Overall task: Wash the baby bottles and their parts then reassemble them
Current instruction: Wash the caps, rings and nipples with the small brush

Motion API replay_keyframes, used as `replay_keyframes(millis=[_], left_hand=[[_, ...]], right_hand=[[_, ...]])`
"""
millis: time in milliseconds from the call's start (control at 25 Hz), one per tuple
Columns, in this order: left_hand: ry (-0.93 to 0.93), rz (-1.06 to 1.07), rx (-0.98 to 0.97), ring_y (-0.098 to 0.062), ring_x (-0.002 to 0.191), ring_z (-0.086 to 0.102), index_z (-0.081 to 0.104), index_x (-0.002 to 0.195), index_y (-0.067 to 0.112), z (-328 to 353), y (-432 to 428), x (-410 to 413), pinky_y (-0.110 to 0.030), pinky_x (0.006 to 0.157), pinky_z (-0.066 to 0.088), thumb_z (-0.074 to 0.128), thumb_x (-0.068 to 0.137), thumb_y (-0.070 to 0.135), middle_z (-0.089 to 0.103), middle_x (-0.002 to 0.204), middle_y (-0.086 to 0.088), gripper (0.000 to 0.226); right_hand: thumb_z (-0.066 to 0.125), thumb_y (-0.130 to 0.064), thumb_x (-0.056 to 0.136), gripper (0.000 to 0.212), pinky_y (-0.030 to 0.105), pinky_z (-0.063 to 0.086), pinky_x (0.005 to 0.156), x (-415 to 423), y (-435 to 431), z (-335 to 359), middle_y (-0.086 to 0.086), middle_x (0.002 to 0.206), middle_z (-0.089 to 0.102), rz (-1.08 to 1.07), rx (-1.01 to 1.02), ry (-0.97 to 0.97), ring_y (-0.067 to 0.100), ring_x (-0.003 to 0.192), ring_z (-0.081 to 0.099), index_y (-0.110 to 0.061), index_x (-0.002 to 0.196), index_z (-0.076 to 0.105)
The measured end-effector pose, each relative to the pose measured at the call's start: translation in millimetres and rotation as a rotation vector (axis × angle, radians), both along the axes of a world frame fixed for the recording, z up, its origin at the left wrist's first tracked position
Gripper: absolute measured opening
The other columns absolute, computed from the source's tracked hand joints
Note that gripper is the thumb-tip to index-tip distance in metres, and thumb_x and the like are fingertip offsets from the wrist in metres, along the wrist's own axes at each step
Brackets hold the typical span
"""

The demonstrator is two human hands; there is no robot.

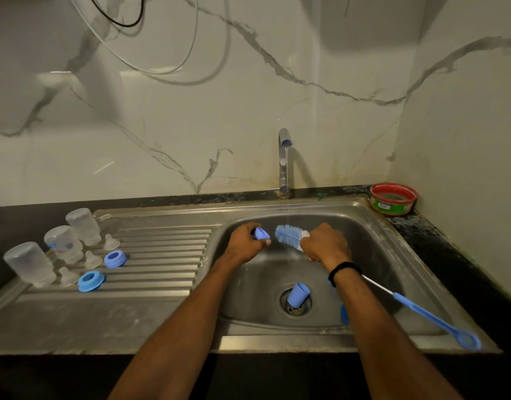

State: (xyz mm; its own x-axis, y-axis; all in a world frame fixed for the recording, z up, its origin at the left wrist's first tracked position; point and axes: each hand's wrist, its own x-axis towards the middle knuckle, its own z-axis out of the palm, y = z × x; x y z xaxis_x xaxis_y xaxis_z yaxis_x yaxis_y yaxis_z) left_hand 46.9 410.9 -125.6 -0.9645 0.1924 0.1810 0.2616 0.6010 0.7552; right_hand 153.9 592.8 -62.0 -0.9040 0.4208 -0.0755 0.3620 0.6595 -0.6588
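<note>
Steel sink [378, 249], left hand [247, 243] grip curled round blue cap [261, 233], right hand [326, 243] grip clenching bottle brush [288, 235]

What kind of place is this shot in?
Probably a home kitchen: a stainless steel sink with a ribbed drainboard, a running tap, and a marble-look backsplash over a dark counter.

Dim, flat light from the left — glare patch on wall [58, 75] upper left, broad shadow upper right, tap [283, 157] throws a soft shadow rightward. Sink [378, 223] steel dull sheen. Fisheye bows counter [450, 249] lines at the sides — bottles [29, 264] far left slightly soft. Bottom strip near black.
</note>
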Motion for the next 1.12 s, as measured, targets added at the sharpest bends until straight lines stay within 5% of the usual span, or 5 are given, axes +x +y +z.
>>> replay_keyframes(millis=[120, 200, 560, 1120], left_hand=[[-0.013, 0.059, 0.137, -0.020, 0.100, 0.064, 0.045, 0.129, 0.012, 5, -7, 11, -0.032, 0.090, 0.053, 0.084, 0.081, 0.023, 0.066, 0.114, -0.009, 0.063], [-0.026, 0.107, 0.200, -0.020, 0.093, 0.064, 0.041, 0.119, 0.015, 8, -16, 19, -0.034, 0.084, 0.054, 0.086, 0.079, 0.029, 0.064, 0.107, -0.009, 0.062], [0.022, 0.259, 0.177, -0.018, 0.095, 0.069, 0.064, 0.123, 0.021, 27, -66, 54, -0.037, 0.091, 0.058, 0.073, 0.090, 0.034, 0.073, 0.110, -0.005, 0.037], [-0.056, 0.345, -0.468, -0.026, 0.114, 0.062, 0.070, 0.120, 0.015, 94, -191, 24, -0.032, 0.090, 0.046, 0.082, 0.081, 0.032, 0.068, 0.123, -0.008, 0.045]], right_hand=[[0.067, -0.032, 0.087, 0.036, 0.036, 0.051, 0.076, 0, -28, -1, 0.014, 0.109, 0.066, 0.029, 0.103, 0.061, 0.032, 0.100, 0.064, -0.009, 0.114, 0.062], [0.064, -0.029, 0.089, 0.034, 0.037, 0.050, 0.081, -1, -45, 1, 0.014, 0.116, 0.065, 0.027, 0.141, 0.123, 0.034, 0.107, 0.062, -0.009, 0.117, 0.060], [0.058, -0.019, 0.093, 0.027, 0.037, 0.049, 0.085, -3, -110, -15, 0.013, 0.115, 0.066, 0.150, 0.208, 0.246, 0.034, 0.108, 0.062, -0.010, 0.118, 0.062], [0.060, -0.024, 0.092, 0.021, 0.037, 0.051, 0.071, -40, -168, 3, 0.014, 0.098, 0.069, 0.347, 0.200, 0.353, 0.035, 0.089, 0.065, -0.010, 0.104, 0.068]])
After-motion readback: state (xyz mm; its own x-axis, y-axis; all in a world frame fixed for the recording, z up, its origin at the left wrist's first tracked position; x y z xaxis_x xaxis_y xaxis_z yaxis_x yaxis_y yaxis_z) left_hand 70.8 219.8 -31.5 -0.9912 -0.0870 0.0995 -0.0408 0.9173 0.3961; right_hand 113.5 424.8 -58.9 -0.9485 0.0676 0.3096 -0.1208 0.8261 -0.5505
